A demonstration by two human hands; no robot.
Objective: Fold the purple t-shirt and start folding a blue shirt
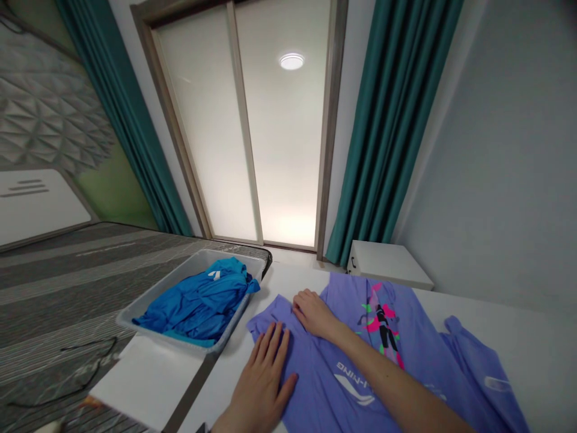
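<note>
A purple T-shirt [311, 367] is spread across the white table, with a white logo and lettering and a bright pink, green and black print. My left hand [264, 376] lies flat on its left edge near a sleeve, fingers stretched out. Just beyond it, my right hand [313, 313] reaches across the shirt with its fingers curled down onto the fabric between the sleeve and the body. The right forearm covers part of the lettering. At the right end, the other sleeve lies loosely bunched.
To the left, a translucent plastic bin [130, 313] holds crumpled blue clothing [198, 304]. The white table [153, 373] borders a bed with a dark striped cover [58, 288]. A white cabinet [387, 261] stands beyond the table, before a teal curtain [392, 120] and sliding doors.
</note>
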